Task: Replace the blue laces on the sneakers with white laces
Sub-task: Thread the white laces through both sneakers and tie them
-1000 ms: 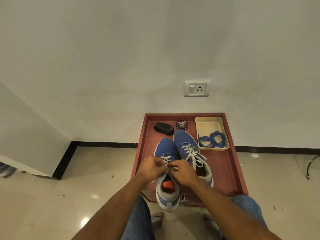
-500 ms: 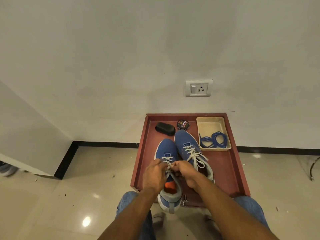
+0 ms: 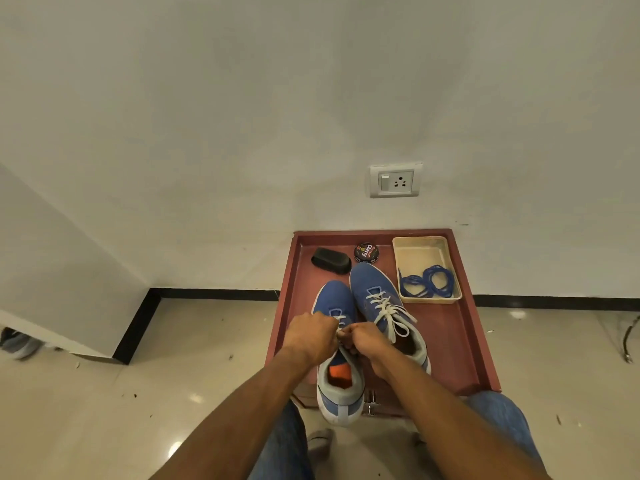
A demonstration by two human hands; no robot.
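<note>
At frame centre, left hand point(image 3: 311, 336) and right hand point(image 3: 363, 341) pinched the soft, limp white lace point(image 3: 340, 322) near its ends on the blue fabric sneaker point(image 3: 336, 341).

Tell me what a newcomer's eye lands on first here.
First, the two hands, left hand and right hand, meeting over the left sneaker and pinching its white lace near the top eyelets. Beside it on the red tray sits the right sneaker, already laced in white. At the tray's far right corner, the removed blue laces lie coiled in a beige bin.
</note>
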